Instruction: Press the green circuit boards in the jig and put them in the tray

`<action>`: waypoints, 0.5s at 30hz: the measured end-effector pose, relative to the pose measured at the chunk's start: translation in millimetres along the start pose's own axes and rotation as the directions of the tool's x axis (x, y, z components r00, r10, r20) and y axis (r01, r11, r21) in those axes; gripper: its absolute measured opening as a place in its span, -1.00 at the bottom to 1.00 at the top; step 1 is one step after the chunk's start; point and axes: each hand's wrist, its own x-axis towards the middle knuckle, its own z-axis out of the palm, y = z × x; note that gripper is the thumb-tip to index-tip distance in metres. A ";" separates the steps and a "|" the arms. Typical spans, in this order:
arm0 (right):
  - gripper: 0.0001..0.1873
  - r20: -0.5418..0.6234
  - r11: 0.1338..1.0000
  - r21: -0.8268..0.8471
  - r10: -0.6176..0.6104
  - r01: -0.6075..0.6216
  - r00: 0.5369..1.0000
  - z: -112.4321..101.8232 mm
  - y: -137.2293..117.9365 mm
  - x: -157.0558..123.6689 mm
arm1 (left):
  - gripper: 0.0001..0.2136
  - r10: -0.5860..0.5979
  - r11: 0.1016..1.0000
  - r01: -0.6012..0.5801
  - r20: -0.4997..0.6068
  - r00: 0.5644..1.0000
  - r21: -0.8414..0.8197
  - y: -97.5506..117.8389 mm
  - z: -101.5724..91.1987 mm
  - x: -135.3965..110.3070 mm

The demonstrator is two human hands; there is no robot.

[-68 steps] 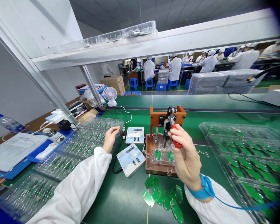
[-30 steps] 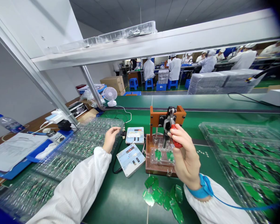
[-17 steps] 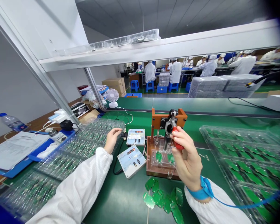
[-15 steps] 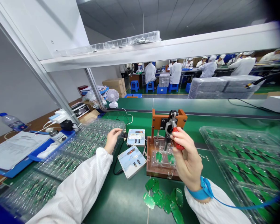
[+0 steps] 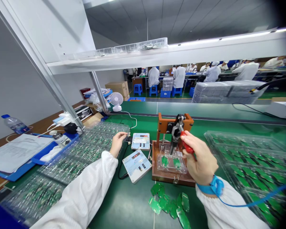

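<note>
The right hand (image 5: pixel 200 159) is closed around the red handle (image 5: pixel 187 147) of the clamp fixture (image 5: pixel 165 177), which stands on the worktop (image 5: pixel 124 203) right of the two meter boxes, between the left tray (image 5: pixel 15 216) and the right tray (image 5: pixel 228 178). The left hand (image 5: pixel 116 144) has its thumb and fingertips drawn narrow beside the far right edge of the left tray; whether they pinch anything cannot be told.

The likeliest trouble is a slip of the grip: a handle springing up would probably ease the black plunger (image 5: pixel 173 149) off the clear plate (image 5: pixel 160 168) and loosen whatever it presses on. Boards seated askew under the plate could be scratched or cracked by a hard push. The right sleeve (image 5: pixel 226 203) or the blue cord (image 5: pixel 243 205) might sweep the loose green boards (image 5: pixel 167 203) aside, since they lie just near of the fixture. A tug at the cables might shift the near meter box (image 5: pixel 136 166).

The handle's long axis slants, its linkage end far and left, its free end down, near and right. The plunger points down at the plate.
</note>
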 end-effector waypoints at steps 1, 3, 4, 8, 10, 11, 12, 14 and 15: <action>-0.60 0.004 1.000 -0.015 -0.012 0.012 1.000 -2.0 -0.4 2.6 | -0.74 0.000 1.000 0.000 0.002 1.000 -0.001 0.0 -0.1 0.0; -0.65 -0.012 0.999 -0.039 -0.006 0.006 1.000 -7.4 -4.4 14.0 | -0.74 0.001 1.000 -0.001 0.006 1.000 -0.002 -0.4 -0.4 0.3; -0.68 -0.026 0.999 -0.045 0.019 -0.020 0.999 -10.4 -7.2 23.5 | -0.74 0.001 1.000 -0.001 0.008 1.000 -0.002 -0.8 -0.5 0.6; -0.75 -0.036 0.977 0.090 0.196 -0.192 0.980 -16.9 -7.2 85.3 | -0.73 0.000 1.000 0.000 0.011 1.000 0.008 -2.8 -0.8 1.7; -0.76 0.050 0.947 0.199 0.248 -0.253 0.967 -11.6 7.8 120.8 | -0.72 0.000 1.000 0.000 0.010 1.000 0.018 -3.6 -0.7 1.9; -0.72 0.116 0.925 0.230 0.282 -0.301 0.953 -6.7 18.7 136.3 | -0.71 0.001 1.000 -0.001 0.010 1.000 0.024 -3.9 -0.6 2.0; -0.65 0.196 0.900 0.228 0.332 -0.372 0.923 -0.9 30.9 149.3 | -0.71 0.003 0.999 -0.004 0.011 1.000 0.032 -4.1 -0.5 2.1; -0.60 0.321 0.861 0.123 0.437 -0.494 0.840 10.1 54.7 165.1 | -0.69 0.013 0.999 -0.014 0.018 1.000 0.052 -4.2 -0.6 2.5; -0.61 0.353 0.853 0.051 0.471 -0.519 0.809 13.6 64.5 167.2 | -0.68 0.019 0.998 -0.021 0.024 1.000 0.064 -4.1 -0.8 2.8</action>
